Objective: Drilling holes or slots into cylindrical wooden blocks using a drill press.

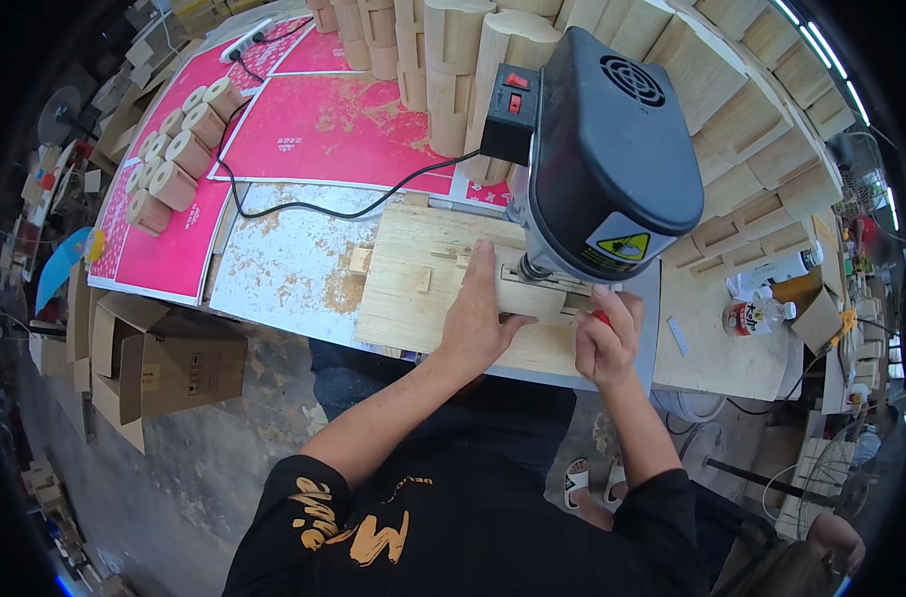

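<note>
My left hand (476,323) grips the left end of a pale wooden block (529,298), its fingers straight along that end and its thumb at the near side. A long slot shows in the block's top. Over the block stands a black bench drill press (617,149), its chuck (533,267) just above the slot; the bit cannot be made out. At the block's right end, my right hand (609,338) is closed around a small red thing (601,317), mostly hidden by the fingers. A flat wooden board (403,298) lies under the block.
Stacked wooden pieces (463,80) line the back and right. Short wooden cylinders (187,156) stand on pink sheets (324,124) at left. A black cable (319,211) crosses the bench. A plastic bottle (756,316) stands at right; a cardboard box (189,363) sits below left.
</note>
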### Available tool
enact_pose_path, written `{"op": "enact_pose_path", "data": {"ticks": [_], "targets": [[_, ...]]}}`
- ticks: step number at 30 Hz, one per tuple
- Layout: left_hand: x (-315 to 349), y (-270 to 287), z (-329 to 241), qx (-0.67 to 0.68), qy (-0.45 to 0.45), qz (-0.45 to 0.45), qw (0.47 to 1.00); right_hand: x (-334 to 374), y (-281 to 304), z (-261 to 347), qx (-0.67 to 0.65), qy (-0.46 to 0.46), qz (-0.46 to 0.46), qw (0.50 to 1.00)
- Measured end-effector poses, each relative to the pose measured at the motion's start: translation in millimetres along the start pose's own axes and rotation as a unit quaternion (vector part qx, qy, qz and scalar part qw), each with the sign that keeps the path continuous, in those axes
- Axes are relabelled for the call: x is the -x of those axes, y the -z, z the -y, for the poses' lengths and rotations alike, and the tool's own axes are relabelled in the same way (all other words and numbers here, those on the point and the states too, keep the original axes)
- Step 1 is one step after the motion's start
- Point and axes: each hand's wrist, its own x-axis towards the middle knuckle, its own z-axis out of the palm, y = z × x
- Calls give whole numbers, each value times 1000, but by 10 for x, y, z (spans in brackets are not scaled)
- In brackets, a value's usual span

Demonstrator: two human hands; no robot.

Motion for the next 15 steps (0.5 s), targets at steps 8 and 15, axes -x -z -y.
{"op": "enact_pose_path", "data": {"ticks": [8,15], "targets": [[-6,-23,36,15,8,-5,1000,-354,239,91,-78,27,-12,997],[-32,82,-39,43,68,39,996,-1617,442,-15,-267,-369,-37,889]]}}
